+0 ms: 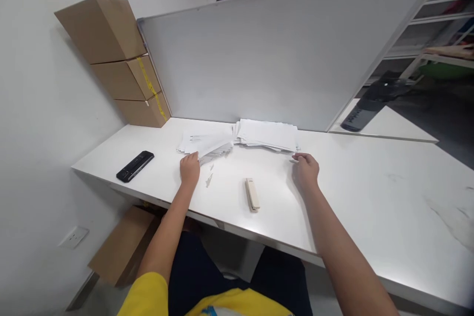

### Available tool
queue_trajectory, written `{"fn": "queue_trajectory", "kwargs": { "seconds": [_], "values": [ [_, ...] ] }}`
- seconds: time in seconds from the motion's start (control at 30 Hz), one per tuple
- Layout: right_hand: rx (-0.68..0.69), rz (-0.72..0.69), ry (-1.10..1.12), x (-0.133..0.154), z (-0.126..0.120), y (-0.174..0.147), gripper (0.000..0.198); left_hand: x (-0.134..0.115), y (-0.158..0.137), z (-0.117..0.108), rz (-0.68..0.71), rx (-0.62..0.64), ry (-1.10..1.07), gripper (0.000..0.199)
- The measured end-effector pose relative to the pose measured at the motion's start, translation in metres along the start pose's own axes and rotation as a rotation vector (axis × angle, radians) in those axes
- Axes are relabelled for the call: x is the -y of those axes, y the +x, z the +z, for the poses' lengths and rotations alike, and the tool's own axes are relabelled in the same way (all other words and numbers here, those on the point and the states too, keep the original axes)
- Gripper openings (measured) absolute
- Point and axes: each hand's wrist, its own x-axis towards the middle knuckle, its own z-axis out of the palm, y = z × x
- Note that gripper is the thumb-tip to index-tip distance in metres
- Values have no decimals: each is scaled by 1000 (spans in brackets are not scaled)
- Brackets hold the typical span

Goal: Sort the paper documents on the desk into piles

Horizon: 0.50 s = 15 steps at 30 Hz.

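My left hand (190, 168) is closed on the near edge of a white paper sheet (209, 143), lifting it at a slant over the left pile of papers (221, 150). A second pile of white papers (267, 133) lies to its right, against the white panel. My right hand (306, 169) is just off that pile's near right corner, thumb and fingers pinched together. Whether anything is between those fingertips cannot be made out. Between my two hands, closer to me, a cream stapler (252, 194) rests on the tabletop.
A black phone (135, 166) lies left on the white table (355, 197). Stacked cardboard boxes (122, 69) fill the back left corner. The white panel (259, 59) closes off the back. Beyond it at right stands a dark bottle (366, 108). Another box (124, 242) is under the table.
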Motion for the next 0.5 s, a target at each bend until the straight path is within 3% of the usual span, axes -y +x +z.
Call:
{"fn": "queue_trajectory", "kwargs": {
  "seconds": [0.1,0.2,0.37,0.5],
  "values": [
    [184,-82,-39,6,4,-12,24,-10,-9,-1,320,33,-48,46],
    [411,-211,-33,9,14,-26,43,-16,-12,-7,514,47,-70,50],
    [725,-408,-167,8,29,-43,74,-17,-12,-8,633,23,-143,49],
    [875,-539,-306,5,32,-45,62,-14,-15,-2,636,72,-222,44]
  ]
}}
